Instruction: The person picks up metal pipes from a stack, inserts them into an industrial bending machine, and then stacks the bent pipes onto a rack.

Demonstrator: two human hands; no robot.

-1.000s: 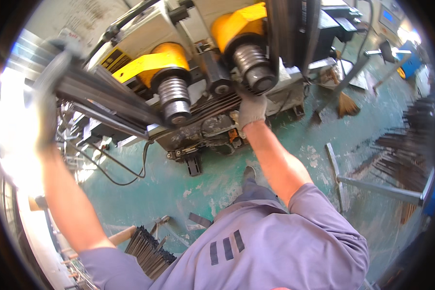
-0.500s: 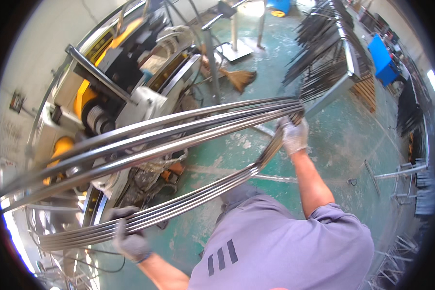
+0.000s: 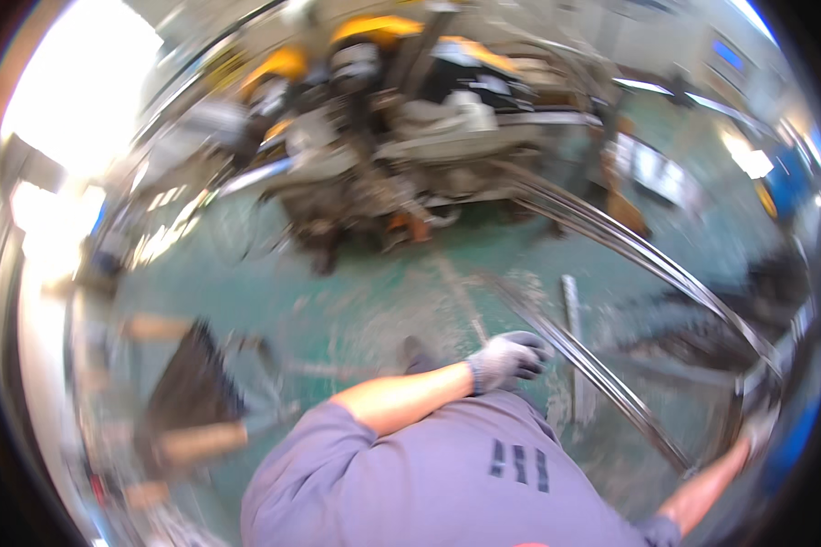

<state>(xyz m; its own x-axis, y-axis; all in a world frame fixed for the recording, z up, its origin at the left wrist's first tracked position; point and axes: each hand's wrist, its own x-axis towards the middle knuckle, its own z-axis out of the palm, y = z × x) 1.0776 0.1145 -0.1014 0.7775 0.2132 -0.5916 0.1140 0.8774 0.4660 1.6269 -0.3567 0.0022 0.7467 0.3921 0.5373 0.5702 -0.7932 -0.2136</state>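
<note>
My right hand (image 3: 763, 427), in a pale glove, reaches to the far right and grips the bend of a bundle of bent metal tubes (image 3: 655, 263). From that hand the long shiny lengths run back to the upper left, in an upper and a lower group with a gap between them. Their surfaces are smeared by motion. My left hand (image 3: 511, 359), in a grey-palmed glove, is in front of my body, holding nothing, its fingers loosely curled and slightly apart. The lower group of tubes passes just beyond its fingertips.
A machine with yellow and black parts (image 3: 365, 64) stretches across the far side. A broom (image 3: 624, 211) stands right of it. At lower left is a dark stack (image 3: 194, 378) with wooden pieces (image 3: 201, 442). Dark rods (image 3: 702, 333) lie at right, near a blue object (image 3: 798, 433).
The view has swung left. My left hand has let go of the tubes and come in front of my body. My right hand has carried the tubes out to the right.
</note>
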